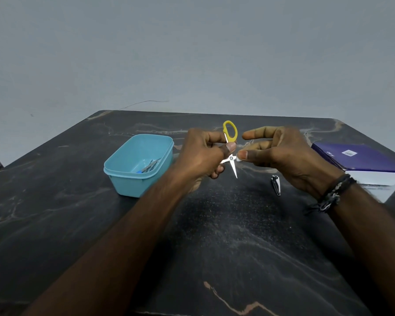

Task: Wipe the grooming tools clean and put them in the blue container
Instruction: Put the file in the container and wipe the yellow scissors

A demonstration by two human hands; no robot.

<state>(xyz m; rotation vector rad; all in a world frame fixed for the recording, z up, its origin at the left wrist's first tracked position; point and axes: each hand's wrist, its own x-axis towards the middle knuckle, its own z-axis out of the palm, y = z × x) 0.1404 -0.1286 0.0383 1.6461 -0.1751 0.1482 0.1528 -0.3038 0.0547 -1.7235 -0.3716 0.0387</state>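
My left hand (201, 153) grips small scissors (230, 142) with yellow handles, held above the table with the blades spread and one tip pointing down. My right hand (281, 153) pinches a small white wipe (239, 158) between thumb and finger, right against the scissors' pivot. To the left stands the blue container (132, 176), open, with a few metal tools (149, 167) lying inside. A nail clipper (276, 185) lies on the table below my right hand.
The dark marbled table (214, 236) spreads toward me. A purple and white box (363, 163) sits at the right edge. A grey wall rises behind the table's far edge.
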